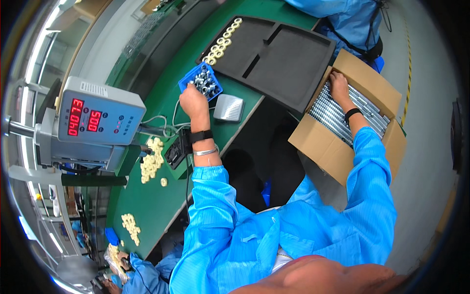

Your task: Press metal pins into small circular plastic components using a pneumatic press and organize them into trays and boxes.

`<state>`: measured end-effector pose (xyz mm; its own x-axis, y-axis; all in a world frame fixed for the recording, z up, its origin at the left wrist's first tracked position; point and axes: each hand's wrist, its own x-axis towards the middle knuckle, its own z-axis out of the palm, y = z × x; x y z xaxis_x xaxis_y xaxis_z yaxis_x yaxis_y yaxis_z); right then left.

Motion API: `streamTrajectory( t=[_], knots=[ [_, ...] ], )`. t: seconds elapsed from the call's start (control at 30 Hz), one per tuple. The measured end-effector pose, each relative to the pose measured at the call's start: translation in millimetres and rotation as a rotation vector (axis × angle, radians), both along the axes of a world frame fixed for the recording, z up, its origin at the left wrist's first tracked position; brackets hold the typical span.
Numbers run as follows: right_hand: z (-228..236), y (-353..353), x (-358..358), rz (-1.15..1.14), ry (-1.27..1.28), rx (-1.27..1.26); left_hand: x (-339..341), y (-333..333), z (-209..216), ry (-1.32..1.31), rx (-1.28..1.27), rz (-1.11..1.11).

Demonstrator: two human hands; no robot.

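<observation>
My left hand [194, 101] is at the near edge of a small blue bin [218, 87] full of shiny metal fittings [205, 81]. Its fingers are curled inward at the fittings, and what they pinch is hidden. Off to the right, my right hand [339, 88] reaches into an open cardboard box [320, 153]. Rows of silver metal cylinders [329, 116] lie packed inside the box. The fingers of that hand bend down at the box's far left corner, and their tips are out of sight.
A black divided tray [289, 63] holds pale ring-shaped parts [221, 45] along its left edge. On the green table [156, 203] are a grey-white foot pedal [228, 108], more pale rings [152, 161] and a machine with a red digital display [100, 115]. Other people in blue sit nearby.
</observation>
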<state>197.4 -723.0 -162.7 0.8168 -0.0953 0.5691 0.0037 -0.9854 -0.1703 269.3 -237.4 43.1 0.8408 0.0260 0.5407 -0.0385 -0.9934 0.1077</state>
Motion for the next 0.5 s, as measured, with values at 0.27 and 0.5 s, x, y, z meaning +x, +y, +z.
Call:
streamTrajectory(
  t=[0.27, 0.5],
  knots=[
    [-2, 5, 10, 0.058, -0.041, -0.176, -34, -19, 38, -0.054, 0.084, 0.125],
    [-6, -12, 3, 0.024, 0.088, -0.183, -121, -116, 90, -0.478, -0.212, -0.572]
  ],
)
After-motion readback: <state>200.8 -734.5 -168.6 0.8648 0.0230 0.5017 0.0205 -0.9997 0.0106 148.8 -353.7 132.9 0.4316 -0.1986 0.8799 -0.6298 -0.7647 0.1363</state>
